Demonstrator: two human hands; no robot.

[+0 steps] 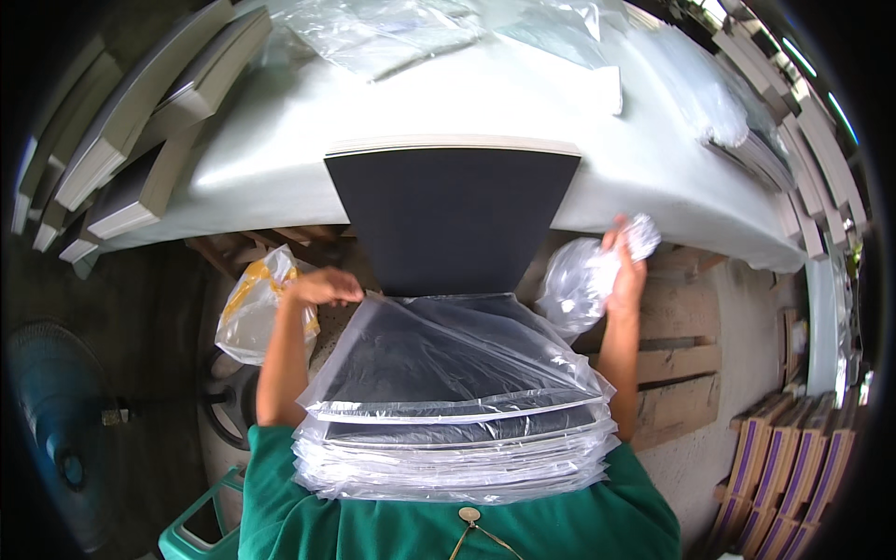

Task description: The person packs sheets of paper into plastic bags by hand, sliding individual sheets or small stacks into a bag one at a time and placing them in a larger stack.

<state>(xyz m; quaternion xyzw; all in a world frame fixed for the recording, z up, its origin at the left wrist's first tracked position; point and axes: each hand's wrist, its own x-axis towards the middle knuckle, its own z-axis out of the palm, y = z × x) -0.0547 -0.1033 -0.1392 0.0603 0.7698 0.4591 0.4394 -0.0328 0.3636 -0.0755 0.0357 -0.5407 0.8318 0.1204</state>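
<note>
A black-covered rectangular book or pad (453,219) with pale page edges slants from the table edge toward me. Its near end meets the clear plastic bag (448,341) on top of a stack of bagged black items (457,467), which rests against my green top. My left hand (327,287) is closed at the bag's upper left corner, fingertips pinched on the film. In my right hand (627,271), raised beside the black book, is a bunched wad of crumpled clear plastic (574,285). Part of it bulges out above the fingers.
A pale-covered table (280,177) spans the front. Thick books (121,140) are stacked at its left, more (807,159) at its right. Clear plastic sleeves (383,37) lie at the back. A fan (61,420), a green stool (201,523) and a wooden pallet (677,373) stand lower down.
</note>
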